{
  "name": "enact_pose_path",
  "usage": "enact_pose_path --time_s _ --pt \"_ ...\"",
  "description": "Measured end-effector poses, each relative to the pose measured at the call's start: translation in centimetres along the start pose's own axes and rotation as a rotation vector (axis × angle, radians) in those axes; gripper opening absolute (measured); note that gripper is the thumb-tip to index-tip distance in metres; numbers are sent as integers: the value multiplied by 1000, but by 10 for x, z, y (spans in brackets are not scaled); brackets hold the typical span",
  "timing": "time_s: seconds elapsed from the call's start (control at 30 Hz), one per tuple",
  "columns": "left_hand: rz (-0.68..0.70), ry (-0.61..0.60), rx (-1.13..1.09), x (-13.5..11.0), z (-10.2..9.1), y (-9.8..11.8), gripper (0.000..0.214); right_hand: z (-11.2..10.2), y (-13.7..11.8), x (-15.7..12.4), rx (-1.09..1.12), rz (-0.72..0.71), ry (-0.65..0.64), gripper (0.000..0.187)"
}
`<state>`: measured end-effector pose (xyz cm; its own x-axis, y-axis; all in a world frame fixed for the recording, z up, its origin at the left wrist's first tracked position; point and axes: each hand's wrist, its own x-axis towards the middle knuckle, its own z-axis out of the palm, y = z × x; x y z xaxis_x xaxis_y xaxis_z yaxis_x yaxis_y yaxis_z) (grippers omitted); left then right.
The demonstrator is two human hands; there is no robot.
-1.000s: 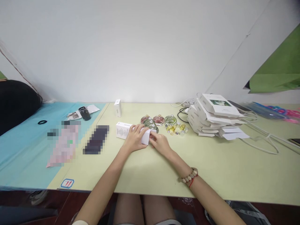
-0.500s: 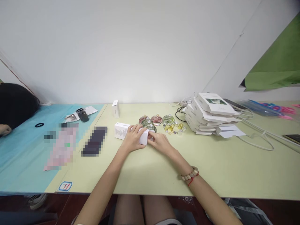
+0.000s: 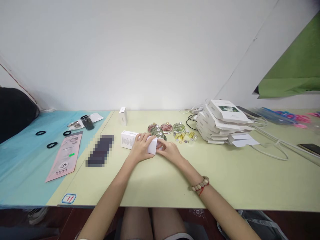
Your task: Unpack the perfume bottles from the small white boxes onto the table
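Observation:
A long white printed box point(image 3: 128, 139) lies on the yellow table in front of me. My left hand point(image 3: 142, 144) is closed over its right part, fingers across the top and thumb on the near side. At the box's right end, my right hand point(image 3: 168, 150) has its fingers bent and pressed together at the end flap; the fingertips are partly hidden. Just behind the box are round glass bottles with green point(image 3: 179, 127) and red point(image 3: 166, 128) patterns. Small gold and clear caps point(image 3: 186, 136) lie to their right.
A small white box point(image 3: 123, 116) stands upright at the back. Stacked white boxes point(image 3: 222, 123) and cables point(image 3: 272, 146) are on the right. On the left, a blue cloth point(image 3: 22, 160) carries a pink packet point(image 3: 65, 155), black rings point(image 3: 52, 145) and a dark jar point(image 3: 88, 123).
My right fingers have shifted slightly at the box's end, while the left hand keeps its hold. Another person's hand at the far left edge has gone out of view.

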<state>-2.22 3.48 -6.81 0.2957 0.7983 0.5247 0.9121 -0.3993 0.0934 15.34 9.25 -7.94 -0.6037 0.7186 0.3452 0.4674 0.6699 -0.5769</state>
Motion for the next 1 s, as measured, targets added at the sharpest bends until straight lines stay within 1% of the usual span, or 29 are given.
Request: enact_pose_path --time_s 0.03,0.13,0.37,0.5,0.77,1.0 --pt "-2 3 0 0 0 0 72 2 0 0 -8 -4 23 34" --pt "-6 3 1 0 1 0 71 6 -1 0 -89 -51 64 17" --pt "-3 -3 4 1 -2 -4 72 5 -3 -1 -205 -138 61 24" --pt "-3 2 -3 2 -4 -5 71 2 -6 0 -256 -160 67 26" --pt "-41 5 -13 2 -10 -6 68 -7 -10 -1 -186 -163 72 26" --pt "-65 24 -26 1 -15 -12 73 -12 -2 1 -226 -201 63 27"
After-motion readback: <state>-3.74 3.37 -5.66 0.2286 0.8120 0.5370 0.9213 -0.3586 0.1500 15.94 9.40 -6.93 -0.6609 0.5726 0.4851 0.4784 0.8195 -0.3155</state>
